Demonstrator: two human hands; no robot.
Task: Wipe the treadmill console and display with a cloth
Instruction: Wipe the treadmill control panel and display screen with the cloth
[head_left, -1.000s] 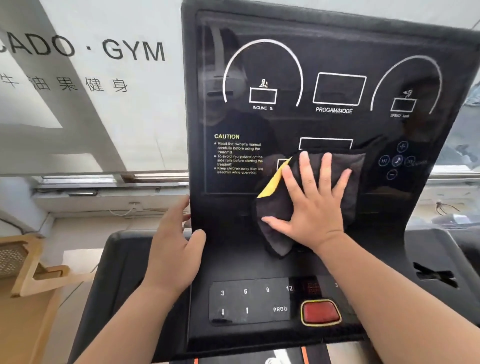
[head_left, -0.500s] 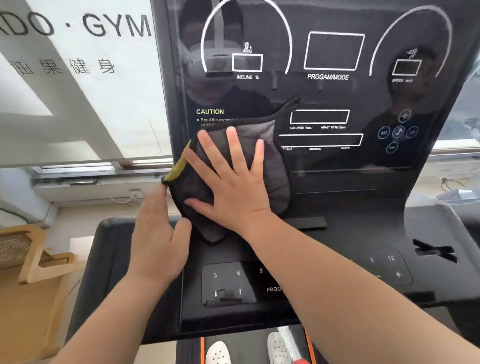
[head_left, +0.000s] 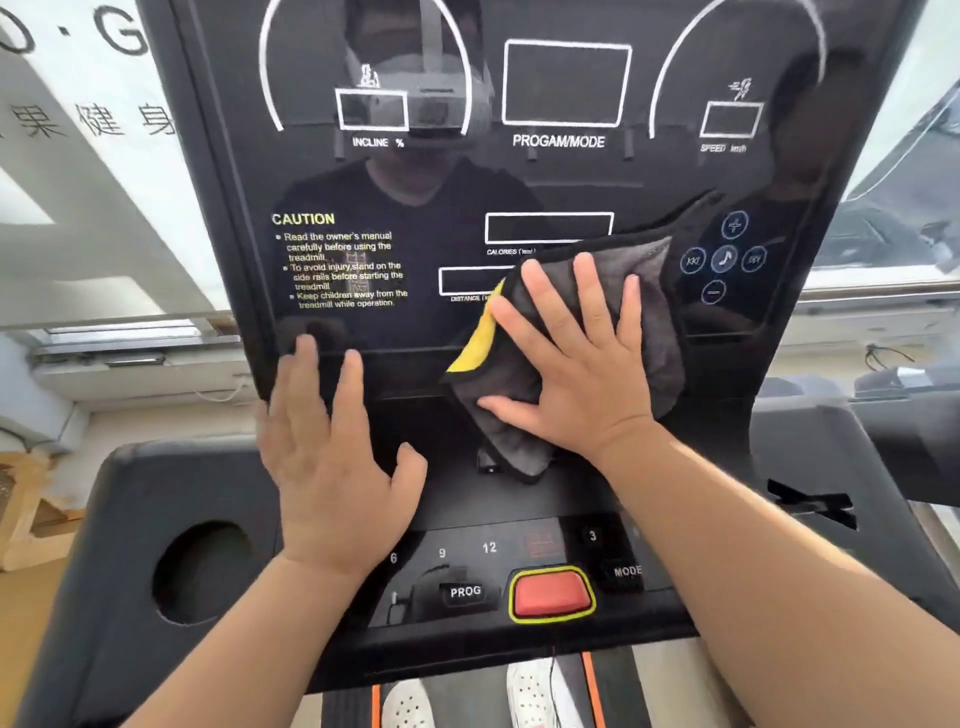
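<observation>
Pressing the cloth (head_left: 652, 291) flat against the display (head_left: 415, 197), your right hand (head_left: 582, 374) has its fingers straight and spread, thumb out to the left. The grey cloth, with a yellow corner folded over at its left edge, covers the display's lower middle, just left of the round music buttons (head_left: 723, 258). Your left hand (head_left: 332, 467) is open over the console (head_left: 519, 514), fingers straight, fingertips at the display's lower edge, holding nothing. A red button (head_left: 550, 595) sits near the console's front edge, apart from both hands.
</observation>
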